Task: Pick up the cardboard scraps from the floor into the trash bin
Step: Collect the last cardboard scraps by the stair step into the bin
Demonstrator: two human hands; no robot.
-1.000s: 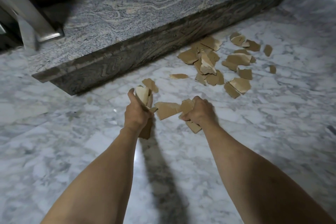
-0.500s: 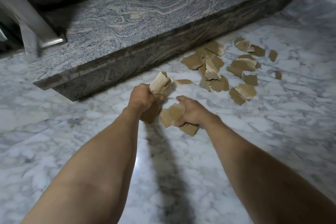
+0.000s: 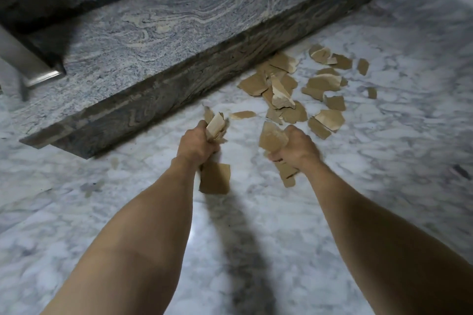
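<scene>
Clutching bunched scraps, the left hand (image 3: 198, 144) and right hand (image 3: 294, 147) look overfull; pieces jutting below either fist could slip. More cardboard scraps (image 3: 294, 84) lie beyond them.

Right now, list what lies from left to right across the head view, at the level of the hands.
Corner of the granite step → left hand gripping a bundle of scraps → right hand gripping more scraps → loose scrap on the floor → bare marble floor.
</scene>
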